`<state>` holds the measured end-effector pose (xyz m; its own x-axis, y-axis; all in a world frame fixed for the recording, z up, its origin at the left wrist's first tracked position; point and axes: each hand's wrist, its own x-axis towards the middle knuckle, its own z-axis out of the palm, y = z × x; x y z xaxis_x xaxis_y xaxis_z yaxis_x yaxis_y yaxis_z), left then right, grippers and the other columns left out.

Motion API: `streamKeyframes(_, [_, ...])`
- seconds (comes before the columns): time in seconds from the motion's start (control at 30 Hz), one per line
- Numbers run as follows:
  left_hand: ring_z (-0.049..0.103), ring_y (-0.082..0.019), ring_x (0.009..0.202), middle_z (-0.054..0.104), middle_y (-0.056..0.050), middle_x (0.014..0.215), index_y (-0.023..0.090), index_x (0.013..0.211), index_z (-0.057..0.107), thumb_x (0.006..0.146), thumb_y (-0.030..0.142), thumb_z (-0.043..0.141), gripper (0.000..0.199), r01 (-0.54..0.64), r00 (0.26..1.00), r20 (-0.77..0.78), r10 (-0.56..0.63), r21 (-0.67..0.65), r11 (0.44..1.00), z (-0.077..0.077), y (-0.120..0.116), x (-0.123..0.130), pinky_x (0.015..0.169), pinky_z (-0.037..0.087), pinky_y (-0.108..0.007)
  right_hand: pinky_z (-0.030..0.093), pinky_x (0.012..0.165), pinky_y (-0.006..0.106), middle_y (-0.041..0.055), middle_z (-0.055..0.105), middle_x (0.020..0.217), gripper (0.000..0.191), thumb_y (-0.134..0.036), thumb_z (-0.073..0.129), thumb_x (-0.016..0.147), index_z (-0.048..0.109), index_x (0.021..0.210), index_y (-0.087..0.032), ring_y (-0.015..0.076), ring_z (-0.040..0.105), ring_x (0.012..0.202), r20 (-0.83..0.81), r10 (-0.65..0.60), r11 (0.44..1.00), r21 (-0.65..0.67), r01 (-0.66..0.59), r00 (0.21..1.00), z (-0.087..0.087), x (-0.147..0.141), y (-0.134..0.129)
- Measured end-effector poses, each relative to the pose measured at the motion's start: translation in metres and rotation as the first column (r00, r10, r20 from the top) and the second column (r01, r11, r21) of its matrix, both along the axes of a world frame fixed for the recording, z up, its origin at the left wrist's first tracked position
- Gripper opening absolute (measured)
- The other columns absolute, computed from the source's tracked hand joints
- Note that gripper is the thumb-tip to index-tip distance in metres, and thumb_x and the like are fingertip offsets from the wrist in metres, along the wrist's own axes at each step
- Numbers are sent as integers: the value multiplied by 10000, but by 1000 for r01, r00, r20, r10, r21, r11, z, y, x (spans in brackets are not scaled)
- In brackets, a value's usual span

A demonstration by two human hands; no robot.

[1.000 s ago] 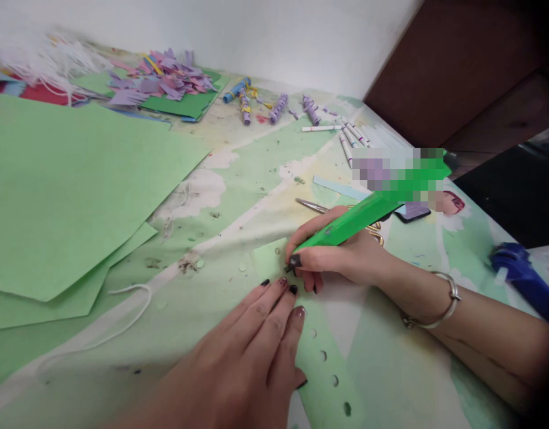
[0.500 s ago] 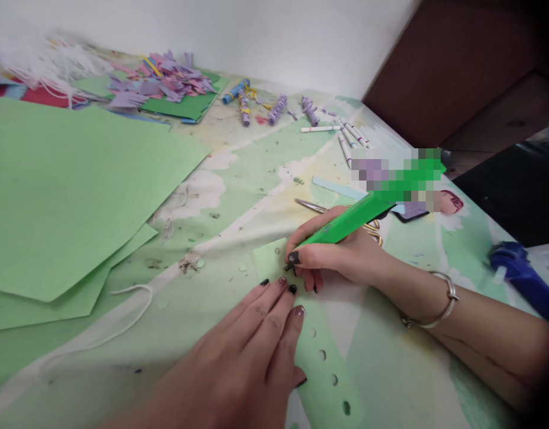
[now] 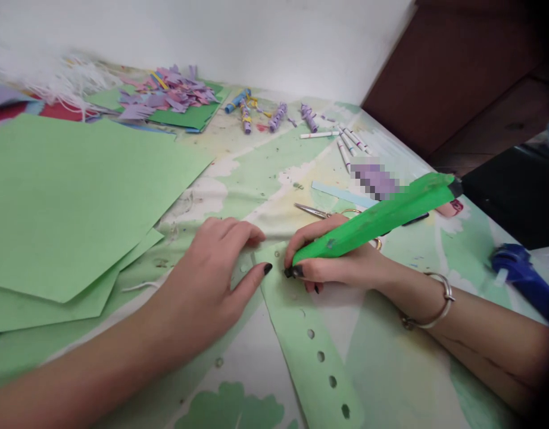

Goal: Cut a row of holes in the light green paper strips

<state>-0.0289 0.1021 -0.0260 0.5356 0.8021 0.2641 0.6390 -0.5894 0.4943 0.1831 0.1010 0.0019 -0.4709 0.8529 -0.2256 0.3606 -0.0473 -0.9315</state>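
Observation:
A light green paper strip point(image 3: 296, 333) with a row of several small holes lies on the patterned tablecloth. My right hand point(image 3: 328, 256) grips a bright green tool point(image 3: 377, 220), a long body with a dark tip that points down at the strip's upper part. My left hand point(image 3: 216, 268) rests beside the strip's upper left edge, fingers curled and thumb apart, with nothing seen in it. Gold-handled scissors point(image 3: 312, 210) lie just behind my right hand, partly hidden by it.
Large green sheets point(image 3: 78, 208) cover the left side. Behind them are paper scraps point(image 3: 171, 89) and white strings point(image 3: 55, 74). Decorated rolls point(image 3: 278, 117) and markers point(image 3: 346, 146) lie at the back. A blue tool point(image 3: 518, 268) sits at the right edge.
My left hand has lifted off the strip and moved up and left, uncovering more of the strip. The green tool's far end has swung slightly lower and right in view.

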Motion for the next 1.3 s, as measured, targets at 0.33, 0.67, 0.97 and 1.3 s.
streamKeyframes(0.33, [492, -170, 725, 551, 32, 734, 225, 966, 511, 840, 266, 512, 132, -3, 999, 35, 9, -160, 987, -5, -1, 3, 678, 378, -340, 423, 442, 119, -40, 617, 626, 179, -67, 649, 632, 665, 800, -129, 59, 517, 531, -25, 170, 982, 88, -168, 985, -2, 7, 5])
streamKeyframes(0.67, [488, -178, 681, 544, 28, 675, 209, 874, 493, 808, 265, 505, 88, 2, 1000, 5, -1, -147, 989, -4, -2, 5, 620, 372, -343, 459, 431, 155, -27, 652, 597, 175, -92, 652, 638, 685, 797, -155, 104, 597, 528, 12, 82, 996, -24, -82, 997, -5, 7, 4])
streamKeyframes(0.97, [460, -179, 673, 542, 26, 662, 208, 833, 464, 821, 247, 491, 49, 27, 999, -22, -30, -125, 992, -6, -3, 4, 632, 356, -356, 486, 454, 163, -32, 657, 580, 141, -112, 635, 667, 682, 783, -178, 104, 619, 528, 58, 59, 998, -27, -57, 997, -3, 5, 3])
streamKeyframes(1.3, [448, -180, 690, 536, 15, 683, 208, 834, 451, 844, 245, 467, 41, 23, 998, -47, -28, -111, 994, -7, -5, 5, 644, 331, -343, 514, 484, 178, -30, 672, 606, 136, -119, 639, 673, 680, 793, -166, 115, 642, 560, 35, 68, 998, -17, -68, 997, -5, 7, 4])
